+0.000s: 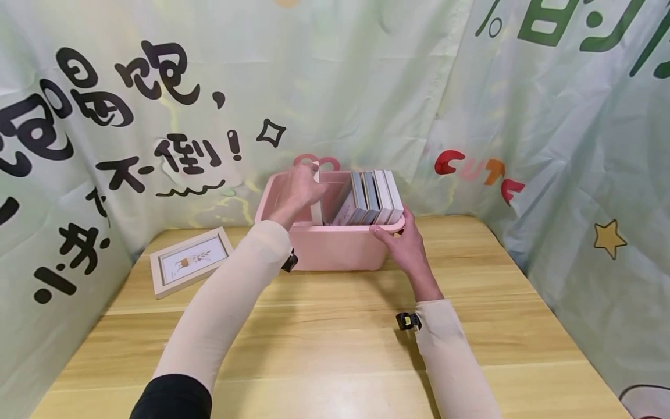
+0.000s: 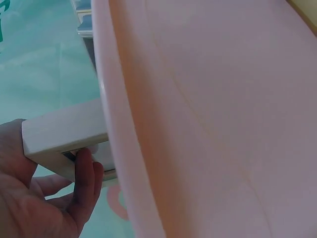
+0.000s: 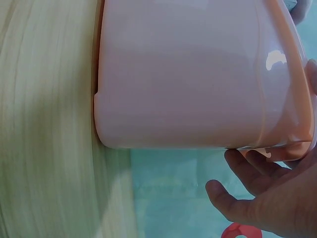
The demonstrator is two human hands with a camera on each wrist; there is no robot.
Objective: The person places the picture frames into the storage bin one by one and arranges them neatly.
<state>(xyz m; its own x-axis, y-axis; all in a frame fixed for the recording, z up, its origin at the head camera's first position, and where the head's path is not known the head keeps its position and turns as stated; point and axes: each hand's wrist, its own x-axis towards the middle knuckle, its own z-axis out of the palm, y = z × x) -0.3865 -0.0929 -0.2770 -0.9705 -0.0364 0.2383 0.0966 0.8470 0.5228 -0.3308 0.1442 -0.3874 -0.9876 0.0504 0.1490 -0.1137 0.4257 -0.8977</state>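
Observation:
A pink plastic storage bin (image 1: 335,247) stands towards the back of the table. My left hand (image 1: 300,189) reaches over its left part and grips a pale picture frame (image 1: 316,203) by its upper edge; in the left wrist view the fingers curl against the back of this frame (image 2: 67,129). The frame's lower part is hidden by the bin wall. My right hand (image 1: 408,241) holds the bin's front right corner, thumb on the rim and fingers along the outer side. Several thin framed pieces (image 1: 374,198) lean side by side in the bin's right half.
A light wooden picture frame (image 1: 191,262) with a small drawing lies flat on the table (image 1: 335,337), left of the bin. Printed fabric (image 1: 356,87) hangs close behind the bin and along both sides of the table.

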